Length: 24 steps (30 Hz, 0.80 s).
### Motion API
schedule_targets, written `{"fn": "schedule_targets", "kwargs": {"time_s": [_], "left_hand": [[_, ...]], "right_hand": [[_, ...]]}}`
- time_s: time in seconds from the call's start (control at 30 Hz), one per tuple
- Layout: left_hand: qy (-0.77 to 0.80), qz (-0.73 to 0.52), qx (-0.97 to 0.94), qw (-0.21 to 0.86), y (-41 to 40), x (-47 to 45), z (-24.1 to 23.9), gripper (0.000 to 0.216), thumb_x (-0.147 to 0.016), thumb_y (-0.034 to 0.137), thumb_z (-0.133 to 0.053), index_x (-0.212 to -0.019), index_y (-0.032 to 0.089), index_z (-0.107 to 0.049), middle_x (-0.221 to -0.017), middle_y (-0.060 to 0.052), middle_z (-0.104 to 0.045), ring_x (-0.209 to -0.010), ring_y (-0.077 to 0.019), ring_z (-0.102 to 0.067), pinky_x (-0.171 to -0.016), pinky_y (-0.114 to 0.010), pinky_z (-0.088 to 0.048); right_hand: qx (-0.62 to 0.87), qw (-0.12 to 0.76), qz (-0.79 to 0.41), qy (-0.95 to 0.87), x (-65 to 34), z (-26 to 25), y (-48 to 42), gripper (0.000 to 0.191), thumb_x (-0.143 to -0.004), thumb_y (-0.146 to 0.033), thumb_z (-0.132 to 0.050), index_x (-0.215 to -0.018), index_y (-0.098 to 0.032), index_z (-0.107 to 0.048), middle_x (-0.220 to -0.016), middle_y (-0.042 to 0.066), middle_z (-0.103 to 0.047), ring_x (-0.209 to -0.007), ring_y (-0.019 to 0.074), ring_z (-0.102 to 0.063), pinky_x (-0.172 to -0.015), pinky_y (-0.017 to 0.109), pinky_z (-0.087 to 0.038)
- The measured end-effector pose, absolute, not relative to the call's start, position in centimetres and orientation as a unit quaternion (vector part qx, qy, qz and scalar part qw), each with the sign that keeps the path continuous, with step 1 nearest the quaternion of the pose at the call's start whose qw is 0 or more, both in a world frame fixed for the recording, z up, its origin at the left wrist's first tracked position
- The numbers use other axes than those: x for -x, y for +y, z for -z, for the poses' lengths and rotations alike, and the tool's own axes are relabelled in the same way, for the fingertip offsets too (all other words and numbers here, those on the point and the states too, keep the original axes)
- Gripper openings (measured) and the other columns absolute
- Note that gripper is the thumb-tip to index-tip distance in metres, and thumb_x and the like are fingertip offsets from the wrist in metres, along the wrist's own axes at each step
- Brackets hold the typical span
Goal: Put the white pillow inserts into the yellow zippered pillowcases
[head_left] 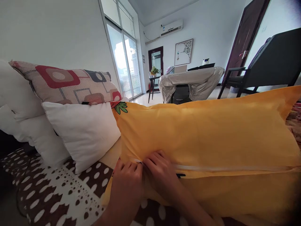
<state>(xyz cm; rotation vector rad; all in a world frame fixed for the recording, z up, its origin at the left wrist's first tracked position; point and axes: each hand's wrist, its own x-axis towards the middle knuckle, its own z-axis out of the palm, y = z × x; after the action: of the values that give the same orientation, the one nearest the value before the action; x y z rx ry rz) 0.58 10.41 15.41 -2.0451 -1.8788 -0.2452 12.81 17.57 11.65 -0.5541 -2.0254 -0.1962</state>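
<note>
A yellow pillowcase [207, 131], filled out like a pillow, lies lengthwise in front of me with a red-and-green print at its upper left corner. A pale zipper [211, 168] runs along its near side. My left hand [128, 177] is closed on the fabric at the zipper's left end. Right beside it, my right hand [158, 168] has its fingers bent and pinched at the zipper line. Whether they hold the zipper pull is hidden by the fingers. The zipper looks closed to the right of my hands.
White pillows [82, 125] and a patterned cushion [70, 83] are piled at left on a brown-and-white dotted bedcover [47, 191]. Beyond stand a covered table [174, 81], a dark armchair [272, 62], a potted plant [154, 71] and a glass sliding door [127, 59].
</note>
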Motion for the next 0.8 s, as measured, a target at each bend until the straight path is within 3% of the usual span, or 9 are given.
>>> {"fn": "schedule_targets", "kwargs": {"time_s": [0.13, 0.27, 0.57, 0.8], "left_hand": [[-0.686, 0.092, 0.718, 0.067, 11.4, 0.1, -16.3, 0.025, -0.089, 0.016, -0.036, -0.075, 0.016, -0.056, -0.083, -0.008, -0.063, -0.081, -0.0223, -0.057, -0.071, -0.036, -0.035], [-0.65, 0.14, 0.747, -0.026, 11.9, 1.4, -17.2, 0.029, -0.094, 0.021, -0.03, -0.078, 0.016, -0.054, -0.084, -0.006, -0.06, -0.079, -0.0185, -0.053, -0.07, -0.031, -0.035], [-0.693, 0.174, 0.697, -0.063, 12.7, 4.5, -18.1, 0.026, -0.085, 0.028, -0.038, -0.061, 0.017, -0.04, -0.063, -0.001, -0.05, -0.062, -0.0136, -0.041, -0.059, -0.028, -0.024], [-0.693, 0.177, 0.69, -0.117, 13.9, 5.7, -18.3, 0.022, -0.077, 0.027, -0.041, -0.057, 0.016, -0.043, -0.059, 0.0, -0.046, -0.061, -0.0124, -0.039, -0.057, -0.024, -0.025]], "right_hand": [[0.223, 0.503, 0.095, -0.83, -12.9, -11.7, 17.8, 0.024, -0.087, -0.006, -0.044, -0.069, -0.016, -0.056, -0.064, 0.003, -0.054, -0.064, 0.0158, -0.043, -0.066, 0.03, -0.028], [0.22, 0.504, 0.103, -0.829, -12.8, -11.6, 17.8, 0.023, -0.088, -0.007, -0.045, -0.07, -0.016, -0.057, -0.065, 0.003, -0.055, -0.064, 0.0157, -0.044, -0.067, 0.03, -0.028], [0.231, 0.475, 0.1, -0.843, -12.6, -11.5, 17.6, 0.022, -0.086, -0.006, -0.051, -0.067, -0.017, -0.055, -0.065, 0.002, -0.053, -0.064, 0.0149, -0.043, -0.068, 0.03, -0.027], [0.227, 0.452, 0.122, -0.854, -12.3, -11.3, 17.4, 0.022, -0.083, -0.003, -0.048, -0.066, -0.017, -0.053, -0.067, 0.003, -0.052, -0.065, 0.0157, -0.04, -0.069, 0.031, -0.027]]}}
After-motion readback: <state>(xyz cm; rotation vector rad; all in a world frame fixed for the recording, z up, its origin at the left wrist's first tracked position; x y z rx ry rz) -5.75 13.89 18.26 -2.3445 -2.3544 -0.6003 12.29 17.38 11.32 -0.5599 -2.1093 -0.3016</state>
